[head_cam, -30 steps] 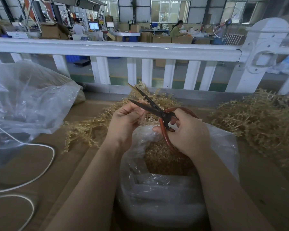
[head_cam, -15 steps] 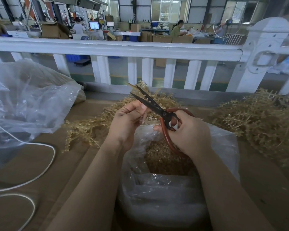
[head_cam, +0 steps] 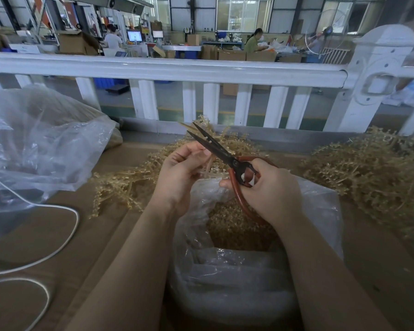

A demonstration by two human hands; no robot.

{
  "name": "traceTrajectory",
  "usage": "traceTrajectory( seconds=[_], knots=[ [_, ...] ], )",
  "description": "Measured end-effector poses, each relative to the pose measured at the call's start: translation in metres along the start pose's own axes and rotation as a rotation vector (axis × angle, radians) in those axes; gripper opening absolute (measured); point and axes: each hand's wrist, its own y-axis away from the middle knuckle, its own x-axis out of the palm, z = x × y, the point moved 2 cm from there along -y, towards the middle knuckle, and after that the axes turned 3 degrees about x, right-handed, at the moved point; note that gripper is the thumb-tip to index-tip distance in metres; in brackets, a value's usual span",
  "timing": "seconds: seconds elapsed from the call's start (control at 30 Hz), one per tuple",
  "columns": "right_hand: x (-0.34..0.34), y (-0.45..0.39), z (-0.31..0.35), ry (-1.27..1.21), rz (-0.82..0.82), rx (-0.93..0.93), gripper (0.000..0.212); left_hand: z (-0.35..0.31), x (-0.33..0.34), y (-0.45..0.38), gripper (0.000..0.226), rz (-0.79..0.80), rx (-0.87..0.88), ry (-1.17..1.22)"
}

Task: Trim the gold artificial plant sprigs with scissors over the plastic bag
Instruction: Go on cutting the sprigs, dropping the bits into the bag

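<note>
My right hand (head_cam: pixel 270 189) grips the red handles of dark-bladed scissors (head_cam: pixel 215 146), whose blades are slightly parted and point up-left. My left hand (head_cam: pixel 179 170) pinches a thin gold sprig (head_cam: pixel 208 167) just under the blades, most of it hidden by my fingers. Both hands hover over the open clear plastic bag (head_cam: pixel 316 206), which holds gold trimmings (head_cam: pixel 234 225). One pile of gold sprigs (head_cam: pixel 127 182) lies left of my hands, and a bigger pile (head_cam: pixel 373 177) lies to the right.
A large crumpled clear bag (head_cam: pixel 41 144) fills the left side of the brown table (head_cam: pixel 86 235). A white cable (head_cam: pixel 58 249) loops across the table's front left. A white railing (head_cam: pixel 167 68) runs along the far edge, with a workshop and people behind it.
The scissors' blades have come closer together and tilted a little higher. My left hand shifted slightly up toward the blades with the sprig.
</note>
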Motion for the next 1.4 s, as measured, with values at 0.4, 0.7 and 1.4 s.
traceTrajectory(
  seconds=[0.4,0.7,1.4],
  knots=[
    [-0.0018,0.0006,-0.0018,0.001,0.025,-0.033,0.080,0.0000,-0.0044,-0.0008,0.015,-0.038,0.021,-0.037],
    [-0.0014,-0.0003,-0.0018,0.003,0.011,-0.016,0.078,0.0011,-0.0042,0.0000,0.012,0.029,0.051,-0.027],
    [-0.0013,0.0014,0.0001,-0.079,0.009,0.002,0.073,-0.0005,0.0008,0.0005,0.006,-0.047,0.169,-0.001]
  ],
)
